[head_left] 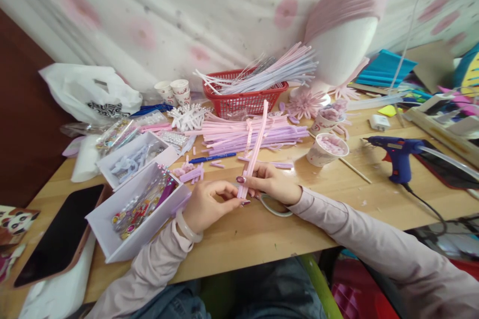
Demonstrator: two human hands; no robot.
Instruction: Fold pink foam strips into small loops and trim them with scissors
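Observation:
Pink pipe cleaners (258, 144) stand slanted upright over the front of the table, gathered in a thin bundle. My right hand (271, 183) grips them near their lower end, thumb and fingers closed. At the bottom tips, my left hand (215, 202) pinches the same bundle between thumb and fingers. Under my right hand shows a pale grey loop (277, 208), like a scissors handle; the rest of it is hidden. Behind the hands lie piles of pink and purple pipe cleaners (258, 134). Short cut purple pieces (192, 174) lie beside a blue pen (213, 158).
White boxes of beads and trinkets (108, 239) stand left, by a phone (62, 234). A red basket (243, 102) of pipe cleaners is at the back. Paper cups (320, 157), a wooden stick (355, 170) and a blue glue gun (398, 152) with its cord are right. A white mannequin head (342, 52) stands behind.

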